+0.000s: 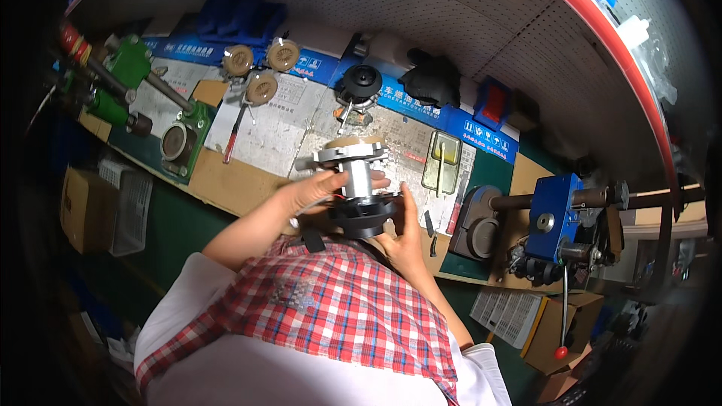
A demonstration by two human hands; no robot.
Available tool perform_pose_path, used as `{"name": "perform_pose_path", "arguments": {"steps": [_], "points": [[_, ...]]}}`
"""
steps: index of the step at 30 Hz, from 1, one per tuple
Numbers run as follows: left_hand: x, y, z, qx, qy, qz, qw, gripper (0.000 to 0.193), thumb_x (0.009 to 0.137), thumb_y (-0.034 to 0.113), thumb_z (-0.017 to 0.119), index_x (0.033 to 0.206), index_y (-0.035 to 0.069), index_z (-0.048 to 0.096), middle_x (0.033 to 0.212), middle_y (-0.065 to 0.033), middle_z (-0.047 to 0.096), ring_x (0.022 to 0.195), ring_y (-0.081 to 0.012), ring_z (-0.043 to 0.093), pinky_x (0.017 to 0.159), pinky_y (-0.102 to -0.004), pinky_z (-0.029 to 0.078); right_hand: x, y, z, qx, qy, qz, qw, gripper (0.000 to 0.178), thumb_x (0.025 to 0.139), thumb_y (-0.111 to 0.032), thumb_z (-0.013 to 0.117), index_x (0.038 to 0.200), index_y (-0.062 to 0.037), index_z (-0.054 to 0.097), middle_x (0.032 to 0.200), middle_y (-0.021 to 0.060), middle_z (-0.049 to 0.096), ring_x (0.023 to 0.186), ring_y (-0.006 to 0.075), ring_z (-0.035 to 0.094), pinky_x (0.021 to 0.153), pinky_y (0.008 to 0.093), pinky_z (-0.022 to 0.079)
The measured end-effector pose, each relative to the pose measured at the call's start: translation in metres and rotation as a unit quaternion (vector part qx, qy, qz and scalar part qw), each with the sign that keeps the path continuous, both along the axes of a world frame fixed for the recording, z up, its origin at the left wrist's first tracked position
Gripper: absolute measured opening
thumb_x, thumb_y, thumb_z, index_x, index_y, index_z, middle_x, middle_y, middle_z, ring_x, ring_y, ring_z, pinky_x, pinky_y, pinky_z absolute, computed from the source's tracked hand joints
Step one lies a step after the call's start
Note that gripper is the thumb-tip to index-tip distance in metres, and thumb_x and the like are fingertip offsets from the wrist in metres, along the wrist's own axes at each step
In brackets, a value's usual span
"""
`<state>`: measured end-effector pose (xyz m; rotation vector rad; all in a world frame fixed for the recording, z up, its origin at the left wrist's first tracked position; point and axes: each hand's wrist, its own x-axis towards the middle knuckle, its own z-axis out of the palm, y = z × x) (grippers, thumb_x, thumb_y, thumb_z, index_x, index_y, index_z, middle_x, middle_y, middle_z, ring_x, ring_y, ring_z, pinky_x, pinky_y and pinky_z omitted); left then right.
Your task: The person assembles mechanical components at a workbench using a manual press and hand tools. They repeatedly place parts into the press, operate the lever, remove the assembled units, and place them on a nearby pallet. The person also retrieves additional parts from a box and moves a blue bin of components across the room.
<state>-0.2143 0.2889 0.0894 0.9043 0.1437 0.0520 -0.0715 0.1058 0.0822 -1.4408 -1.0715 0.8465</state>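
Left hand [312,189] gripping motor assembly [356,180] round its silver middle, near side, centre; right hand [407,237] holding its black base; green tray [452,179] farther off, right.

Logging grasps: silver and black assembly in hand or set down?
In hand: left hand wraps its silver cylinder, right hand at its black end.

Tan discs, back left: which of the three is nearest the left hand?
The front disc, closest to the red-handled tool; the other two discs sit farther back from the left hand.
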Motion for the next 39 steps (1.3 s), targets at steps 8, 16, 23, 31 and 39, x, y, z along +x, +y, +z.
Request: {"name": "perform_pose_path", "arguments": {"steps": [8,16,23,31,39], "points": [[0.041,0.032,-0.069,-0.071,0.253,-0.376,0.889,0.067,0.100,0.052,0.029,0.134,-0.005,0.042,0.122,-0.0163,0.060,0.112,-0.0294,0.059,0.095,-0.0402,0.049,0.036,-0.037,-0.017,-0.146,-0.175,-0.345,0.910,0.036,0.093,-0.016,0.057,0.124,0.0000,0.049,0.117,0.0225,0.056,0.108,0.0355,0.055,0.093,0.0395,0.043],[0.119,0.301,-0.183,0.030,0.476,0.378,0.794,0.078,0.078,0.070,0.056,0.136,0.020,0.044,0.145,-0.0085,0.040,0.125,-0.0282,0.040,0.094,-0.0547,0.036,0.041,-0.203,-0.006,-0.382,-0.242,-0.527,0.719,0.034,0.088,-0.016,0.061,0.122,-0.0121,0.057,0.096,0.0201,0.054,0.091,0.0374,0.056,0.082,0.0446,0.046],[0.179,0.292,-0.223,0.061,0.481,0.369,0.793,0.058,0.085,0.060,0.059,0.120,0.015,0.056,0.109,-0.0071,0.064,0.088,-0.0274,0.060,0.062,-0.0458,0.047,0.102,-0.354,-0.021,-0.411,-0.219,-0.551,0.693,0.057,0.087,-0.015,0.063,0.139,-0.0128,0.040,0.106,0.0279,0.057,0.101,0.0447,0.055,0.088,0.0480,0.045],[0.115,0.110,-0.097,0.808,0.323,0.182,0.457,0.046,0.092,0.039,0.056,0.106,-0.005,0.059,0.094,-0.0276,0.063,0.092,-0.0467,0.059,0.078,-0.0470,0.046,0.294,-0.468,-0.034,-0.445,-0.194,-0.441,0.755,0.087,0.084,-0.013,0.066,0.151,-0.0217,0.011,0.103,0.0297,0.061,0.098,0.0426,0.061,0.084,0.0490,0.049],[0.137,-0.192,0.032,0.572,0.375,0.020,0.729,0.046,0.089,0.029,0.062,0.120,-0.006,0.056,0.110,-0.0244,0.064,0.104,-0.0321,0.062,0.091,-0.0400,0.047,0.446,-0.470,-0.049,-0.596,-0.329,-0.195,0.706,0.046,0.083,-0.008,0.063,0.127,-0.0089,0.049,0.113,0.0193,0.063,0.109,0.0366,0.059,0.089,0.0454,0.051]]}}
